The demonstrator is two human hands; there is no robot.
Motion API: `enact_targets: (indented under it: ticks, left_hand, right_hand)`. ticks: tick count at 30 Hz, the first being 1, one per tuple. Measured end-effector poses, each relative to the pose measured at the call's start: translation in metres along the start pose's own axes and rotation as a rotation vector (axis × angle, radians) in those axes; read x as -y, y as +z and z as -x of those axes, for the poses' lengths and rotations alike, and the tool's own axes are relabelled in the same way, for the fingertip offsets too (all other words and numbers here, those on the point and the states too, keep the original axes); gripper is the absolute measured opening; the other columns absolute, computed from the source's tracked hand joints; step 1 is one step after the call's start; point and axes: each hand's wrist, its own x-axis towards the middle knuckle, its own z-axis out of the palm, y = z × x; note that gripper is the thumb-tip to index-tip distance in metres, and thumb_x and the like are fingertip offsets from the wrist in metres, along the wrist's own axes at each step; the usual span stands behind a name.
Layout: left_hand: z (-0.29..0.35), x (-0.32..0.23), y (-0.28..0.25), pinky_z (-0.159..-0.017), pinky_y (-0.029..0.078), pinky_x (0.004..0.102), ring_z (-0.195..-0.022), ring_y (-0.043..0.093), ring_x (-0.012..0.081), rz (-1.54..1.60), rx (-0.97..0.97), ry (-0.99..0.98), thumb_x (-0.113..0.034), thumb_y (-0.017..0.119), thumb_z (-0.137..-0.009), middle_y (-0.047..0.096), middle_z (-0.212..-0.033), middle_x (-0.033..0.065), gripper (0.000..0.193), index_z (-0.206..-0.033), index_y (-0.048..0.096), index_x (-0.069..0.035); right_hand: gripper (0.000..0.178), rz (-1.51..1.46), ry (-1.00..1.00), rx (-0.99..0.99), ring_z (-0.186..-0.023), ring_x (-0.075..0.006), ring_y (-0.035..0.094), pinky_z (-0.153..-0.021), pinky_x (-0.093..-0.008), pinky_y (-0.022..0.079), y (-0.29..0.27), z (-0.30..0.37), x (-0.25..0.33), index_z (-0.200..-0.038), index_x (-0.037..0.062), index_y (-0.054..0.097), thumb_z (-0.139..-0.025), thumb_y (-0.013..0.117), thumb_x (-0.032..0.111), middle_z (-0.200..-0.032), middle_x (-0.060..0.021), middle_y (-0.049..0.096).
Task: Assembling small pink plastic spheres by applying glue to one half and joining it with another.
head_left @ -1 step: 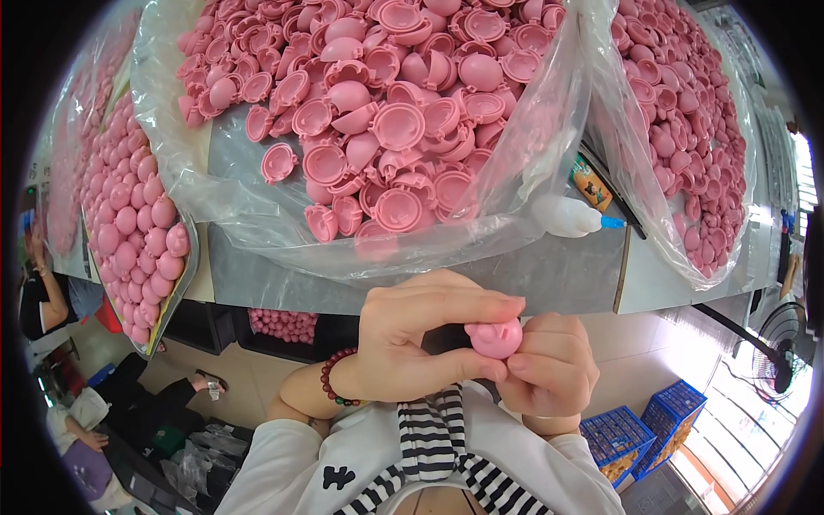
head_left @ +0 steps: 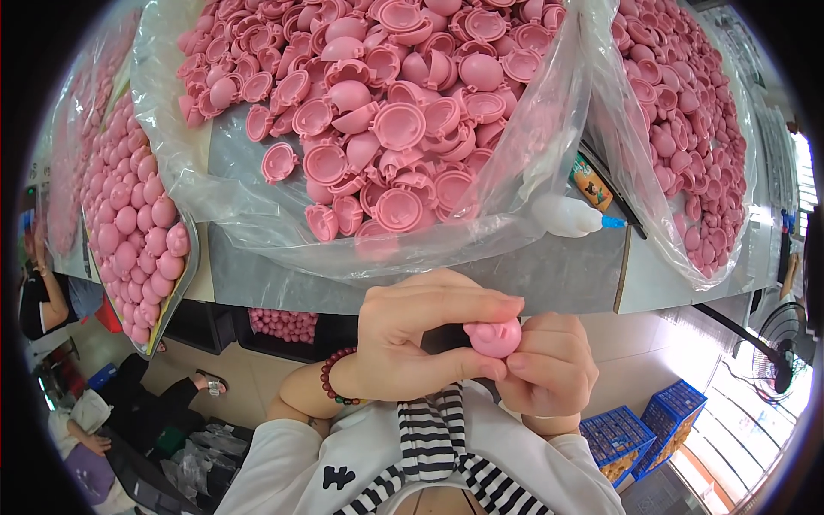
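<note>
Grey worktable [head_left: 558,268] is partly covered by an opened clear plastic bag [head_left: 249,233], in which pink half-shells [head_left: 399,126] are heaped. More pink pieces [head_left: 687,159] are piled at the far right, and rounded pink balls [head_left: 137,221] are gathered at the left. A white bottle [head_left: 566,216] with a blue tip is laid near the right edge of the bag. Just beyond the table's near edge, before the person's chest, a small pink ball [head_left: 496,340] is pinched between the thumb and index finger of the left hand [head_left: 403,339]. The right hand [head_left: 556,365] is curled, its fingertips placed at the ball's lower right; whether it is also gripped by them cannot be told. Blue crates [head_left: 678,402] are stacked on the floor at the right.
</note>
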Motion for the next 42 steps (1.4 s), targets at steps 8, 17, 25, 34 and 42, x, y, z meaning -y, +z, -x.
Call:
enact_targets:
  ticks: [8, 17, 25, 34, 42]
  left_hand:
    - [-0.002, 0.002, -0.002, -0.070, 0.046, 0.0290, -0.081, 0.058, 0.0216, 0.137, 0.004, -0.092, -0.023, 0.081, -0.055, 0.062, -0.086, 0.0154, 0.046, -0.090, 0.062, 0.001]
    - [-0.002, 0.000, -0.002, -0.076, 0.042, 0.0281, -0.087, 0.052, 0.0144, 0.935, 0.165, -0.260, -0.037, 0.077, -0.061, 0.052, -0.093, 0.0072, 0.065, -0.106, 0.042, -0.005]
    - [0.000, -0.007, -0.002, -0.065, 0.044, 0.0310, -0.073, 0.054, 0.0190, 0.897, -0.018, -0.442, -0.039, 0.071, -0.069, 0.057, -0.077, 0.0083, 0.044, -0.090, 0.053, -0.005]
    - [0.011, -0.033, -0.027, -0.065, 0.046, 0.0332, -0.072, 0.056, 0.0220, 0.757, 0.026, -0.397, -0.030, 0.075, -0.066, 0.059, -0.077, 0.0124, 0.039, -0.085, 0.057, -0.002]
    - [0.028, -0.094, -0.192, -0.081, 0.043, 0.0318, -0.093, 0.056, 0.0258, -1.471, -0.780, -0.029, -0.009, 0.057, -0.077, 0.060, -0.098, 0.0120, 0.023, -0.099, 0.059, -0.002]
  right_hand:
    - [0.026, -0.054, 0.014, 0.043, -0.059, -0.0216, 0.054, -0.053, -0.0304, 0.047, -0.007, -0.004, -0.007, -0.082, 0.0020, 0.056, -0.058, 0.068, -0.001, -0.075, -0.0070, 0.057]
    - [0.041, 0.202, 0.587, -0.062, -0.080, -0.0147, 0.051, -0.066, -0.0246, 0.039, -0.019, -0.031, -0.045, -0.096, -0.0020, 0.054, -0.061, 0.072, 0.007, -0.094, -0.0091, 0.059]
    - [0.019, -0.015, 0.572, -0.247, -0.077, -0.0133, 0.055, -0.073, -0.0243, 0.042, -0.015, -0.024, -0.043, -0.086, -0.0045, 0.056, -0.070, 0.064, 0.002, -0.088, -0.0105, 0.062]
    - [0.019, 0.007, 0.571, -0.152, -0.078, -0.0129, 0.053, -0.073, -0.0242, 0.042, -0.014, -0.022, -0.040, -0.089, -0.0057, 0.055, -0.073, 0.061, 0.002, -0.088, -0.0098, 0.060]
    - [0.021, -0.073, 0.552, -0.131, -0.082, -0.0162, 0.055, -0.074, -0.0258, 0.043, -0.022, -0.011, -0.046, -0.092, -0.0078, 0.053, -0.076, 0.058, 0.005, -0.093, -0.0152, 0.058]
